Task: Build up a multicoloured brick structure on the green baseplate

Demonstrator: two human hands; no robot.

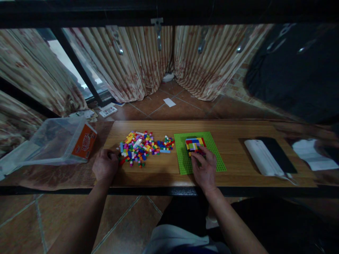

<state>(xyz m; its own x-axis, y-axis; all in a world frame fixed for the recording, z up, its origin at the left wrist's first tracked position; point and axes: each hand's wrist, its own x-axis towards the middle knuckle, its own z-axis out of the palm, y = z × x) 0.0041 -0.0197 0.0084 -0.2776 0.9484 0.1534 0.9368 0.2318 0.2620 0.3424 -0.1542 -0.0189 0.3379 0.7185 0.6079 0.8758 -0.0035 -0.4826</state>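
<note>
My right hand is over the green baseplate, thumb and fingers pinched at the near side of a low build of coloured bricks. The small brick at those fingertips is mostly hidden. Red, yellow, blue and white bricks show along the build's far side. Curled closed, my left hand rests at the left end of the wooden board, beside a loose pile of small mixed bricks. Whatever its fingers hold, if anything, is out of sight. A smaller cluster of bricks lies between the pile and the baseplate.
A clear plastic box with an orange label lies left of the wooden board. On the right are a white pouch-like item and a dark flat object. White paper lies farther right. Curtains hang beyond.
</note>
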